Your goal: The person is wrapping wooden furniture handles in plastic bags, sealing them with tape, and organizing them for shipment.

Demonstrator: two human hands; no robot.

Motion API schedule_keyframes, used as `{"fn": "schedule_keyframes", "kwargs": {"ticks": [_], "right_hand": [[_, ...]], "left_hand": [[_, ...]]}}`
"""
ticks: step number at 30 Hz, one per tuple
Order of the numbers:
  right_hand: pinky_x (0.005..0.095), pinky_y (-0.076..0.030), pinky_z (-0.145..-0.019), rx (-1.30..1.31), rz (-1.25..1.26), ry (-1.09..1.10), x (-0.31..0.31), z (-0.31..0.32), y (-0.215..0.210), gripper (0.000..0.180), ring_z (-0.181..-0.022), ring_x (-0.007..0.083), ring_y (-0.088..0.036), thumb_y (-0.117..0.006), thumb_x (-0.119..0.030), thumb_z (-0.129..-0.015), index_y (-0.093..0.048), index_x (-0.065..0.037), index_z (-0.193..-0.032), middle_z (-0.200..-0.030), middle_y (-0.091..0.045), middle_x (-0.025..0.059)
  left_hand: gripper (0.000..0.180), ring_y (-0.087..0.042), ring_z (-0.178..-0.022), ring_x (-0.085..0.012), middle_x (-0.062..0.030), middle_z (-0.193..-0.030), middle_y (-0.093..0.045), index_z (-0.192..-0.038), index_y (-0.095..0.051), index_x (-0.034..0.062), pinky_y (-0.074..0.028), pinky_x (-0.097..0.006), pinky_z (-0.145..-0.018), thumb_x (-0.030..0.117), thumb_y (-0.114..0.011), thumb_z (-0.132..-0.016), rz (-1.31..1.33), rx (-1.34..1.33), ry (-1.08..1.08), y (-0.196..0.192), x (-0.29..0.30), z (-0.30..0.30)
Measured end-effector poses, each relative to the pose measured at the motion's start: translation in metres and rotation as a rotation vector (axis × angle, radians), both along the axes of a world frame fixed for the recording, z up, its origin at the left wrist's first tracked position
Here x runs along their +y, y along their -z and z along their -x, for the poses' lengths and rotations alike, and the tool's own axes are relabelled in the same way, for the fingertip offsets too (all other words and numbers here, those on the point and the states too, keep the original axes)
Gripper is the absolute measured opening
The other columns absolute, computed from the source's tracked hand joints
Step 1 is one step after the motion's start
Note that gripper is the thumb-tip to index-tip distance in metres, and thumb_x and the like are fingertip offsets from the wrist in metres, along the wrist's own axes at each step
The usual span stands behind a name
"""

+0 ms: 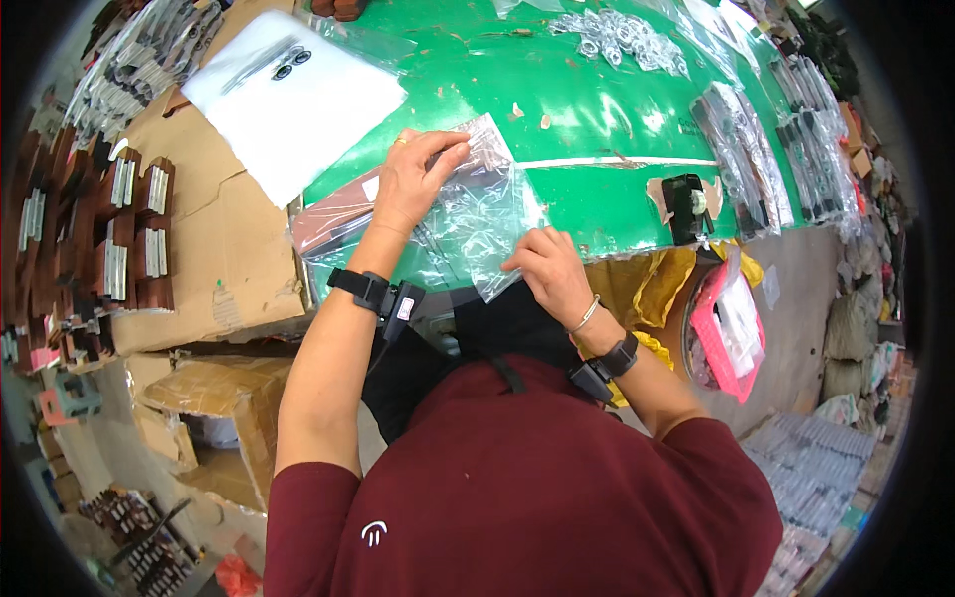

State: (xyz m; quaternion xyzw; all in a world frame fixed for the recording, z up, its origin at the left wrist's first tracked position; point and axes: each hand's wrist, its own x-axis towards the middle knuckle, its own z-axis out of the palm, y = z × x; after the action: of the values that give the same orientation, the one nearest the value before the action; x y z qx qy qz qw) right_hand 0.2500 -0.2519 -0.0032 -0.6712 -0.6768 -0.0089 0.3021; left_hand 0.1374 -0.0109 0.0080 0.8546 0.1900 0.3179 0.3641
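A clear plastic bag (487, 234) lies at the near edge of the green table top (587, 114). Through its left part shows a flat brown piece (338, 214), and small clear packets or loops show through its middle. My left hand (413, 179) reaches over the bag, thumb and fingers closed on its upper part. At the bag's right edge, my right hand (552, 269) has its fingers curled and pinched on the plastic. The fingertips of both hands are partly hidden.
White plastic sheets or bags (288, 129) lie at the far left, partly over cardboard (214, 239). Small clear packets (622, 40) are heaped at the back. A black dispenser-like object (686, 209) and wrapped bundles (741, 159) sit right. Below are a pink basket (743, 370) and a cardboard box (239, 393).
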Motion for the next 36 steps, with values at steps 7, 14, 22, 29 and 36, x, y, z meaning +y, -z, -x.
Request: {"fn": "schedule_keyframes", "kwargs": {"ticks": [7,14,22,29,36], "right_hand": [[0.0372,-0.048,-0.084,0.426,0.061,0.059,-0.027,-0.009,-0.012,0.032,-0.091,0.0276,-0.065,-0.081,-0.023,-0.084,-0.074,-0.009,-0.111,-0.099,-0.069,0.0072],[0.0373,-0.051,-0.075,0.180,0.219,0.407,0.010,-0.030,-0.002,0.053,-0.082,0.0274,-0.063,-0.080,-0.021,-0.083,-0.057,-0.004,-0.127,-0.087,-0.065,0.0075],[0.0301,-0.052,-0.075,1.469,0.254,-0.005,0.020,-0.057,-0.042,0.045,-0.082,0.0108,-0.065,-0.072,-0.012,-0.093,-0.056,-0.003,-0.133,-0.087,-0.064,-0.0015],[0.0406,-0.046,-0.090,-0.017,0.057,-0.015,0.037,-0.064,-0.018,0.062,-0.107,0.0291,-0.060,-0.074,-0.001,-0.074,-0.062,-0.019,-0.132,-0.117,-0.061,0.0090],[0.0394,-0.043,-0.088,-0.052,-0.098,-0.178,0.069,-0.068,-0.013,0.011,-0.092,0.0263,-0.058,-0.069,-0.014,-0.076,-0.070,-0.014,-0.087,-0.094,-0.062,0.0028]], "left_hand": [[0.047,-0.058,-0.096,-0.0280,-0.0034,-0.100,-0.069,-0.112,-0.071,0.0134,-0.048,-0.040,-0.086,0.034,-0.085,-0.072,-0.242,0.032,0.041,0.001,-0.001,0.001],[0.071,-0.055,-0.102,-0.0302,-0.0048,-0.113,-0.063,-0.132,-0.062,0.0162,-0.047,-0.040,-0.090,0.012,-0.086,-0.065,-0.312,0.193,0.077,-0.001,-0.004,0.008],[0.071,-0.053,-0.108,-0.0319,-0.0080,-0.116,-0.059,-0.136,-0.058,0.0157,-0.046,-0.043,-0.096,0.003,-0.079,-0.069,-0.344,0.173,0.116,-0.002,-0.006,0.013],[0.070,-0.053,-0.108,-0.0319,-0.0081,-0.116,-0.059,-0.134,-0.059,0.0151,-0.046,-0.043,-0.096,0.001,-0.078,-0.069,-0.332,0.166,0.125,-0.003,-0.006,0.011],[0.061,-0.055,-0.108,-0.0312,-0.0060,-0.114,-0.061,-0.129,-0.062,0.0162,-0.046,-0.042,-0.095,0.005,-0.077,-0.071,-0.337,0.191,0.121,-0.004,-0.006,0.011]]}}
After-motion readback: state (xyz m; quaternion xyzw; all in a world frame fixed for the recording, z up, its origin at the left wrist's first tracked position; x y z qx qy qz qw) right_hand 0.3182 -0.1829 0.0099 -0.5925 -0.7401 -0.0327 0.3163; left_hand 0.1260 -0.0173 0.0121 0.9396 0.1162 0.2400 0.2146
